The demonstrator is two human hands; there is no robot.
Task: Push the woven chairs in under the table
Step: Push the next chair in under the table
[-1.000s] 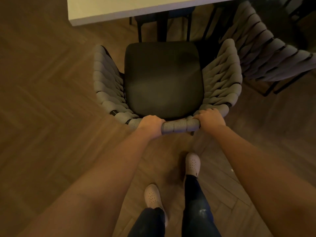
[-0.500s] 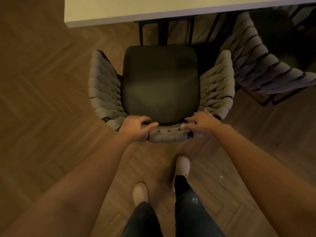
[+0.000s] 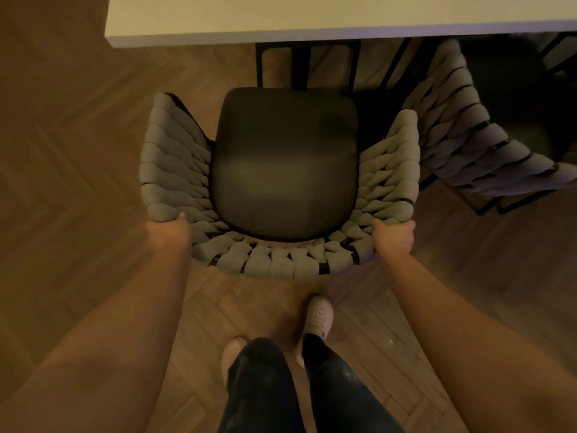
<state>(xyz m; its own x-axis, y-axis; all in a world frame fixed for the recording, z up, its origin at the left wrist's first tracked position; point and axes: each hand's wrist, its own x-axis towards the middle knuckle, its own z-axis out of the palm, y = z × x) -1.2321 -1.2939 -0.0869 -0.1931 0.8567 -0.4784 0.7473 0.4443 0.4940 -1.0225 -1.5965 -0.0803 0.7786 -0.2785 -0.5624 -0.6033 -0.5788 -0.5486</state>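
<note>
Reaching forward, left hand and right hand grip woven chair.

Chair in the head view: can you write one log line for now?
left hand: grips woven chair rim | right hand: grips rim | seat: not yet under table | second chair: at right

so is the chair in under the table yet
Out. The chair stands wholly short of the table edge, seat fully showing; left hand and right hand grip its back.
</note>
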